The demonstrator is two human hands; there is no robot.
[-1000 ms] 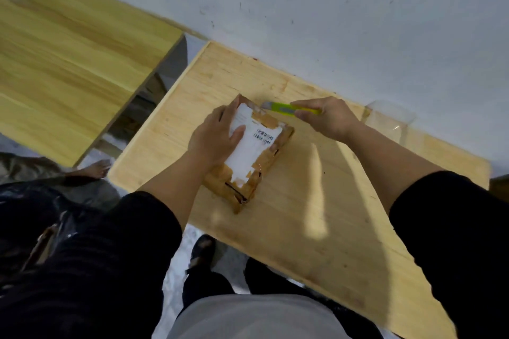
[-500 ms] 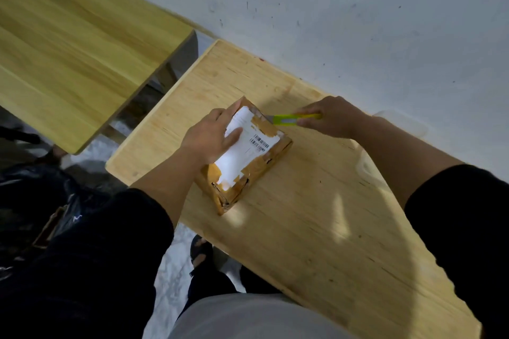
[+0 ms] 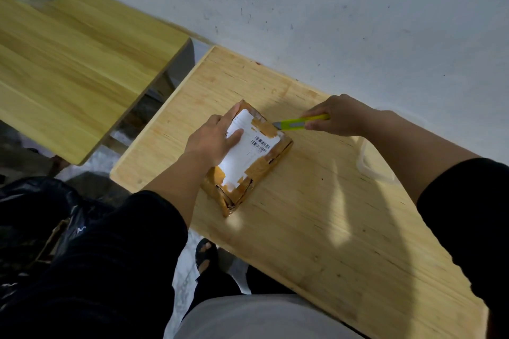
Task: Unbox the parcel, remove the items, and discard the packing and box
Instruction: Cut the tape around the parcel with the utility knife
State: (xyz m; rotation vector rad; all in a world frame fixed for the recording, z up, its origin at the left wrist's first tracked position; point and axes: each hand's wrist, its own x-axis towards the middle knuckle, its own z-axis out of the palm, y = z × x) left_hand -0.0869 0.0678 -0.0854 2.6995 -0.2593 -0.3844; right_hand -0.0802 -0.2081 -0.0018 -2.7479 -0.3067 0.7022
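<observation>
A small brown taped parcel point(image 3: 256, 165) with a white shipping label lies on the light wooden table point(image 3: 316, 228). My left hand point(image 3: 214, 137) rests flat on its top, fingers spread over the label, pressing it down. My right hand point(image 3: 338, 115) grips a yellow-green utility knife point(image 3: 300, 122). The knife's tip touches the tape at the parcel's far right edge.
A second wooden table point(image 3: 68, 63) stands to the left across a gap. A black plastic bag point(image 3: 33, 215) sits on the floor at lower left. A clear plastic container point(image 3: 369, 162) is partly hidden behind my right forearm. The white wall runs along the table's far edge.
The knife has slid along the parcel's far edge toward the right. My left hand has kept pressing the label. The camera view has shifted.
</observation>
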